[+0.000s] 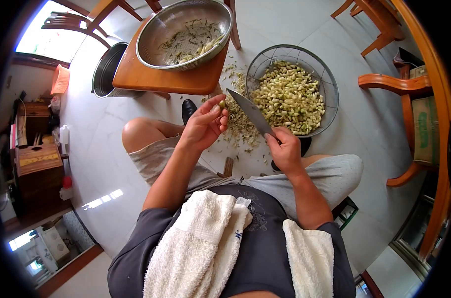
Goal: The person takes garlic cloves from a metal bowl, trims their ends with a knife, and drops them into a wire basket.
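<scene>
The left hand (205, 121) pinches a small piece (222, 105) near the tip of the knife (253, 114); the right hand (287, 153) clenches the handle; trimming seems in hand; any cut calls for fingertips clear of the edge.

The scene is being viewed from the person's head, at close range, through a wide lens with dark rounded borders. The view is being aimed steeply down and somewhat forward. The torso (261, 256) is being shown nearest, at bottom centre, the left hand (205, 121) and right hand (286, 153) around mid-frame, and the floor (280, 25) beyond, toward the top.
</scene>
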Demonstrator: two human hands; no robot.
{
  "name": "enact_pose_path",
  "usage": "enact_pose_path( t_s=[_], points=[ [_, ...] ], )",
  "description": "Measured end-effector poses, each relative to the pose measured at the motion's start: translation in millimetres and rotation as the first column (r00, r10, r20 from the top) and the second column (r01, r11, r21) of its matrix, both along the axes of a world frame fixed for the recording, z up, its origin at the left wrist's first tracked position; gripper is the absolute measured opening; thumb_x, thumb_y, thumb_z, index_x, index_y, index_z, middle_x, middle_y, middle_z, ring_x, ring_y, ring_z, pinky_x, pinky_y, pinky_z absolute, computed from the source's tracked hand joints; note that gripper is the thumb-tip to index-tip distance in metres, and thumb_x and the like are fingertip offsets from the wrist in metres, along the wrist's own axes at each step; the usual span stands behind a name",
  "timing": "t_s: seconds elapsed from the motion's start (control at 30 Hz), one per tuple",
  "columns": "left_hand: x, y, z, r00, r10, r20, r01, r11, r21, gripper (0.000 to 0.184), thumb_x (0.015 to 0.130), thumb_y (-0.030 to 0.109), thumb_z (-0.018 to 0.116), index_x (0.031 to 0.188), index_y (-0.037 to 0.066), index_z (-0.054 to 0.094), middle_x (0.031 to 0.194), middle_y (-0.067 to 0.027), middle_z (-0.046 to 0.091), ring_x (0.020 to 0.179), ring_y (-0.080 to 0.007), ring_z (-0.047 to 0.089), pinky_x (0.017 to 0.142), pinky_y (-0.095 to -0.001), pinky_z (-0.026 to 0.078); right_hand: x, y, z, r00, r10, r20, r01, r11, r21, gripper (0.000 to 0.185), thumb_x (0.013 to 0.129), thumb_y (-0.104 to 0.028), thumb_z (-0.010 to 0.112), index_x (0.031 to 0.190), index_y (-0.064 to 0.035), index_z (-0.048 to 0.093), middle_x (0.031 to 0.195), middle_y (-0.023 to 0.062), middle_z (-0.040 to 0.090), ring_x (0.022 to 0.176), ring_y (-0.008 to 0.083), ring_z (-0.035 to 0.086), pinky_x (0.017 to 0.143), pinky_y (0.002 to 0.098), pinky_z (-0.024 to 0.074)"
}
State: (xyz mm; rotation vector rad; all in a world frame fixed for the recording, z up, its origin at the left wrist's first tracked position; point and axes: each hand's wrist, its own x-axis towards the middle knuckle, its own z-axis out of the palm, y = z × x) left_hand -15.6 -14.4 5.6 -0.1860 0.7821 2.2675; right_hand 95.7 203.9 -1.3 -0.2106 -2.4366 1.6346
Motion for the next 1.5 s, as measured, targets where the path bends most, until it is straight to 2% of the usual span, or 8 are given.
enact_pose_path(
  t_s=[0.33,0.43,0.53,0.63,0.73,0.83,1.03,1.5],
  points=[
    [-9.9,-0.2,-6.2,0.992,-0.094,-0.087,0.092,0.995,-0.03,0.022,0.093,0.007,0.052,0.115,0.003,0.053,0.096,-0.0121,0.061,0.081,-0.021,0.063,0.073,-0.0327,0.053,2.4,3.2,-0.2,0.994,-0.06,0.087,0.067,0.995,-0.08,0.014,0.082,-0.005,0.063,0.093,0.003,0.067,0.078,0.0129,0.062,0.067,0.022,0.06,0.062,0.0297,0.0452],
    [-8.7,7.3,2.5,0.999,0.038,-0.029,-0.042,0.987,-0.154,0.009,0.092,0.007,0.054,0.101,0.004,0.055,0.094,-0.0112,0.062,0.081,-0.0215,0.062,0.073,-0.0333,0.052,2.3,3.2,2.1,0.994,-0.06,0.092,0.068,0.994,-0.088,0.014,0.082,-0.005,0.063,0.093,0.0029,0.066,0.076,0.0122,0.061,0.066,0.0212,0.059,0.061,0.0291,0.0447],
    [-16.4,-3.0,-13.8,0.996,0.024,-0.091,-0.034,0.994,-0.103,0.012,0.092,0.005,0.055,0.103,0.003,0.057,0.095,-0.0108,0.063,0.09,-0.0193,0.062,0.081,-0.032,0.052,2.1,2.4,1.4,0.998,-0.042,0.039,0.044,0.997,-0.064,0.015,0.082,-0.005,0.063,0.094,0.003,0.066,0.076,0.0121,0.061,0.065,0.0206,0.058,0.061,0.029,0.0446],
    [-20.9,-7.0,-25.5,0.993,0.08,-0.091,-0.085,0.995,-0.046,0.011,0.091,0.003,0.055,0.101,0.003,0.059,0.096,-0.0102,0.063,0.089,-0.0182,0.062,0.081,-0.0308,0.052,1.5,-0.3,5.2,0.999,-0.044,0.0,0.043,0.996,-0.074,0.013,0.083,-0.003,0.063,0.092,0.0057,0.064,0.075,0.0051,0.058,0.065,0.0113,0.051,0.06,0.0257,0.0423],
    [-17.8,-2.7,-20.0,0.984,0.168,-0.062,-0.173,0.98,-0.095,0.011,0.091,0.002,0.055,0.101,0.002,0.059,0.095,-0.0096,0.064,0.088,-0.0186,0.062,0.081,-0.0301,0.052,2.5,-0.1,8.7,0.999,-0.037,-0.026,0.035,0.995,-0.088,0.013,0.083,-0.003,0.064,0.093,0.0056,0.064,0.078,0.006,0.059,0.066,0.0124,0.052,0.061,0.026,0.0425],
    [-15.5,1.6,-20.5,0.963,0.241,-0.125,-0.259,0.951,-0.167,0.013,0.089,-0.001,0.058,0.101,0.0,0.059,0.094,-0.0092,0.063,0.082,-0.0185,0.063,0.073,-0.0313,0.055,3.6,-0.2,12.9,0.998,-0.011,-0.065,0.01,1.0,-0.03,0.013,0.083,-0.003,0.065,0.093,0.0053,0.065,0.081,0.0081,0.061,0.069,0.0137,0.055,0.062,0.0261,0.0438],
    [-10.5,5.4,-26.7,0.913,0.282,-0.294,-0.354,0.907,-0.23,0.015,0.085,-0.005,0.062,0.099,-0.001,0.059,0.091,-0.0095,0.063,0.079,-0.0184,0.064,0.071,-0.0304,0.056,4.8,-4.5,9.9,0.997,0.003,-0.071,-0.001,1.0,0.029,0.015,0.082,-0.002,0.065,0.095,0.005,0.066,0.088,0.0118,0.065,0.073,0.0176,0.06,0.066,0.0266,0.0466],
    [-4.5,18.6,-25.0,0.91,0.245,-0.335,-0.355,0.878,-0.32,0.013,0.085,-0.003,0.063,0.097,-0.002,0.059,0.085,-0.0086,0.063,0.075,-0.0174,0.064,0.067,-0.0277,0.054,4.9,-4.6,9.7,0.999,-0.009,-0.041,0.01,1.0,0.006,0.015,0.081,-0.001,0.064,0.095,0.0041,0.065,0.083,0.0108,0.064,0.069,0.0169,0.059,0.063,0.0264,0.0461]
  ],
)
